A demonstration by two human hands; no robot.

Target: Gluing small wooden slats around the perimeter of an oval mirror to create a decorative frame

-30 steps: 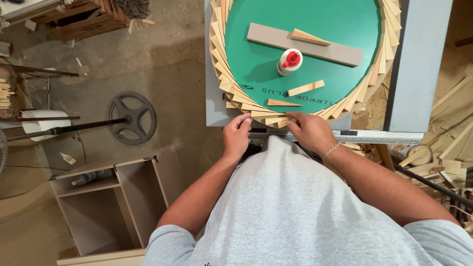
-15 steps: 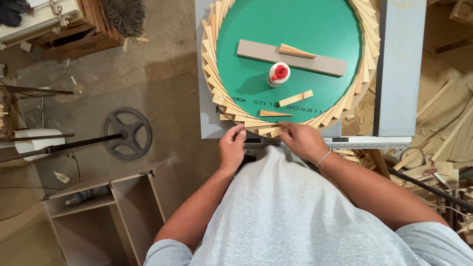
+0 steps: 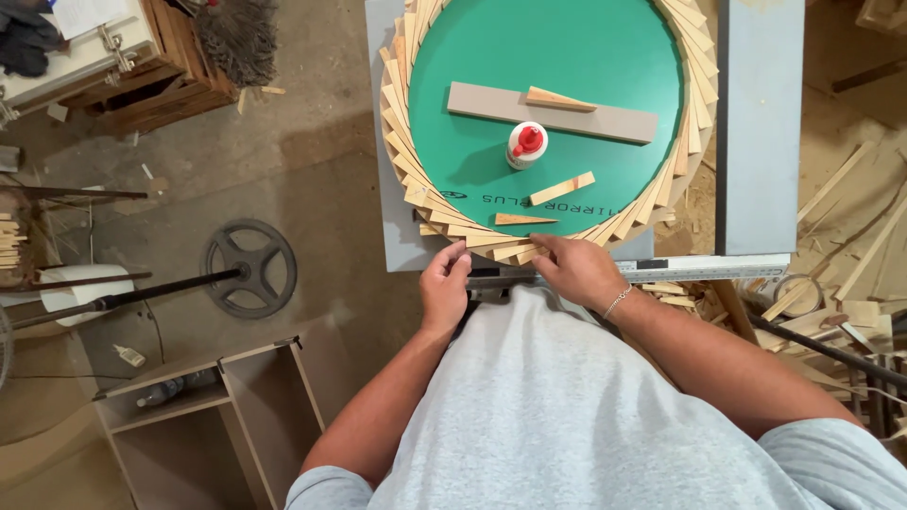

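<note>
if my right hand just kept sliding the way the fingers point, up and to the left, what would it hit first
Probably the ring of wooden wedges at the near edge of the round green board; the right hand already has its fingertips on them. Beyond those lies a loose wooden wedge on the green surface, then the glue bottle.

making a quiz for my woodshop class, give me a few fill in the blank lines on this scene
1. The round disc is ____ in colour.
2. The glue bottle has a ____ cap.
3. Both hands, left and right, touch the ring of wooden ____ at the disc's near edge.

Missing words: green; red; strips
</note>
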